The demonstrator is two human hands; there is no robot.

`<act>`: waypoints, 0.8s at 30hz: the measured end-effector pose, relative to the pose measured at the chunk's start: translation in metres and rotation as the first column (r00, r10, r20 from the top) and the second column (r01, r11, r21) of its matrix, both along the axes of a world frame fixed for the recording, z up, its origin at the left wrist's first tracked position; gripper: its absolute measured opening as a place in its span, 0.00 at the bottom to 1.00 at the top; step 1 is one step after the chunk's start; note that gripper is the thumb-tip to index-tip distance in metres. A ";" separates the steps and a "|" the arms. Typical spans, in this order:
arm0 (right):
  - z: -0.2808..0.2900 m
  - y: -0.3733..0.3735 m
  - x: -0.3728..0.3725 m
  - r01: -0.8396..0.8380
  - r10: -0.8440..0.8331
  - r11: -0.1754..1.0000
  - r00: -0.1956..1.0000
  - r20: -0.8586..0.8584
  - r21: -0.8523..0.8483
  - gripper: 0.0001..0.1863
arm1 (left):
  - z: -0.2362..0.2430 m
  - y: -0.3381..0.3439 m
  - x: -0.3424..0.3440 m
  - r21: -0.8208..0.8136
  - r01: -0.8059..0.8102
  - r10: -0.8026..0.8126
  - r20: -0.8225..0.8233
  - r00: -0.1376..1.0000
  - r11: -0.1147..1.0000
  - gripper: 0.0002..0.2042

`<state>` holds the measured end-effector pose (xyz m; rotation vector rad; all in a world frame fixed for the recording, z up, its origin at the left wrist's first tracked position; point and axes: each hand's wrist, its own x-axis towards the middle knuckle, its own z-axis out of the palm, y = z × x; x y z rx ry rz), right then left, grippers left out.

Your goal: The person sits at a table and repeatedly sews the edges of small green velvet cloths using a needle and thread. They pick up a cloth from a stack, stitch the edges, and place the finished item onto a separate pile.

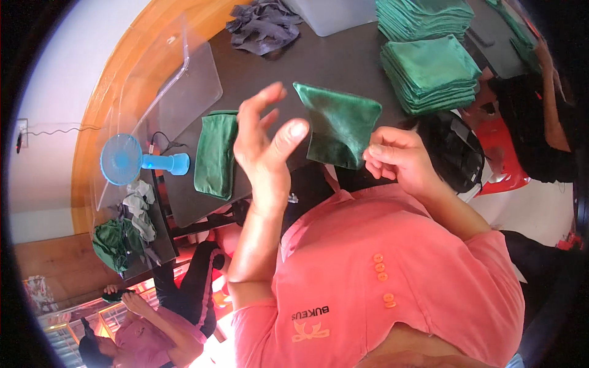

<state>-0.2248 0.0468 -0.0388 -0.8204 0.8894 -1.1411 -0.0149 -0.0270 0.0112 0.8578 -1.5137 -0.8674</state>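
A flat, roughly square piece of green velvet cloth hangs over the near edge of the dark table. My right hand pinches it at its lower right corner between thumb and fingers. Left of the cloth my left hand is raised, fingers and thumb apart, holding nothing. Just beyond that hand, to its left, lies a small pile of folded green velvet pieces, its right edge partly covered by my fingers. Whether the held piece is a single layer or a pouch, I cannot tell.
Two tall stacks of green velvet stand at the far right. Crumpled dark fabric and a translucent bin are at the back. A blue fan stands left, by a clear panel. A black bag sits right. Other people work nearby.
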 end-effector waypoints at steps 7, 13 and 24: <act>0.000 0.003 0.000 0.025 -0.071 0.983 0.965 -0.253 -0.181 0.09 | 0.012 -0.011 -0.019 0.296 0.440 -0.317 -0.382 0.868 0.848 0.17; -0.004 0.005 0.005 0.052 -0.095 0.974 0.977 -0.189 -0.221 0.07 | -0.004 0.000 -0.040 0.187 0.406 -0.290 -0.448 0.846 0.895 0.08; -0.011 0.008 -0.010 0.100 -0.162 0.961 0.959 -0.233 -0.256 0.08 | -0.008 -0.005 -0.020 0.177 0.321 -0.169 -0.570 0.804 0.930 0.07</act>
